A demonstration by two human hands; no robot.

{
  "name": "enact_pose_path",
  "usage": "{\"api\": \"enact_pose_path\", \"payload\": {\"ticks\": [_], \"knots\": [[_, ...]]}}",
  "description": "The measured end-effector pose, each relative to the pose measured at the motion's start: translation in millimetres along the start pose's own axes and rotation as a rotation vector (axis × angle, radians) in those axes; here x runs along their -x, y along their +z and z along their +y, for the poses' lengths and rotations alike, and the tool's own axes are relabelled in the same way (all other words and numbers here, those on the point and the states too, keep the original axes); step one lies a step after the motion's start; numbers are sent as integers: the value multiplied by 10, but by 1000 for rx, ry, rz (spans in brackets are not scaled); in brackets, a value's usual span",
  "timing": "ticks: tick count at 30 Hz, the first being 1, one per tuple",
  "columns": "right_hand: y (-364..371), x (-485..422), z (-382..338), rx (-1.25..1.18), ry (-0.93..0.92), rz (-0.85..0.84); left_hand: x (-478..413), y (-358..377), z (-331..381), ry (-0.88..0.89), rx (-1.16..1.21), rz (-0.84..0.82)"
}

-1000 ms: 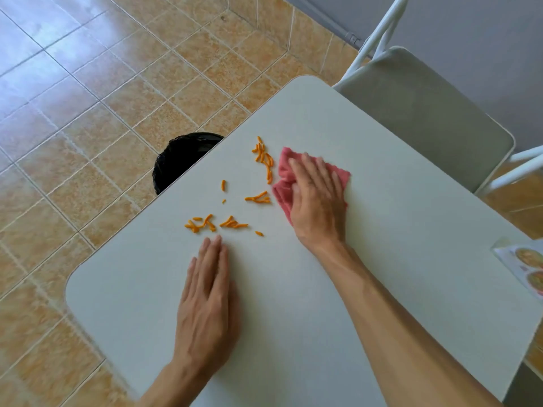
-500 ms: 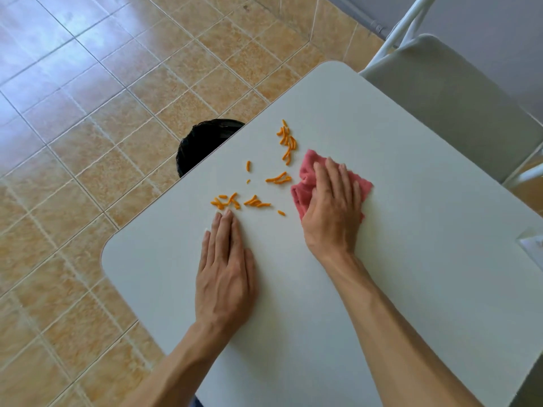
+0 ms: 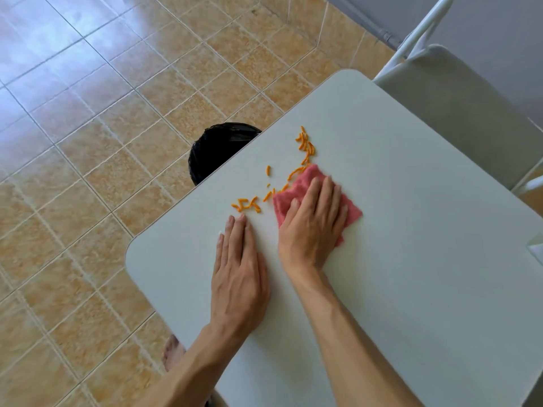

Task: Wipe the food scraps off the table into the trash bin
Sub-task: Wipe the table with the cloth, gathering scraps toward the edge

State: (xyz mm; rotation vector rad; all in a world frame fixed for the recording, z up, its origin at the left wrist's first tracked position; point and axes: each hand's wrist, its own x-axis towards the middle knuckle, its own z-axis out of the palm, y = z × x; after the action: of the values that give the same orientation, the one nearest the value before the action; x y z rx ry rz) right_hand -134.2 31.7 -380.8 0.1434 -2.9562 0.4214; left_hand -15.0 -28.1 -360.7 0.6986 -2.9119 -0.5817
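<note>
Several orange food scraps [image 3: 305, 148] lie scattered on the white table [image 3: 411, 259] near its left edge, some of them touching the cloth's front edge. My right hand [image 3: 311, 227] presses flat on a pink cloth [image 3: 349, 211] just right of the scraps. My left hand [image 3: 239, 268] rests flat on the table, fingertips just below the lowest scraps [image 3: 246, 204]. A black trash bin [image 3: 217, 148] stands on the floor under the table's left edge, partly hidden by the tabletop.
A white folding chair [image 3: 458, 113] stands at the table's far right side. A paper corner [image 3: 536, 248] shows at the right edge of the frame. Tan tiled floor [image 3: 102, 171] surrounds the table, and a bare foot [image 3: 173, 352] shows below the near edge.
My right hand has slid the pink cloth leftward into the scraps, pushing some closer to the table edge. My left hand has stayed flat on the table.
</note>
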Motion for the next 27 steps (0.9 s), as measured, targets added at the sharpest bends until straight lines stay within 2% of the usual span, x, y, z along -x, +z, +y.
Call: {"api": "enact_pose_path", "payload": {"ticks": [4,9,12,16,21,27], "knots": [[3,-1,31,-26,58,23,0,-134,-264,-66,29,23],[-259,919,131,17,134,15,-167,-249,-674,-61,8,29],[-316,1313,-48,49,89,-24,-212,-250,-827,-27,-25,9],[-127,864,-272,79,50,-29,-199,-228,-867,1,-44,-12],[63,240,-464,26,173,42,-189,-231,-882,3,-24,-10],[-123,1300,-467,74,171,48,-193,-279,-974,68,86,-29]]}}
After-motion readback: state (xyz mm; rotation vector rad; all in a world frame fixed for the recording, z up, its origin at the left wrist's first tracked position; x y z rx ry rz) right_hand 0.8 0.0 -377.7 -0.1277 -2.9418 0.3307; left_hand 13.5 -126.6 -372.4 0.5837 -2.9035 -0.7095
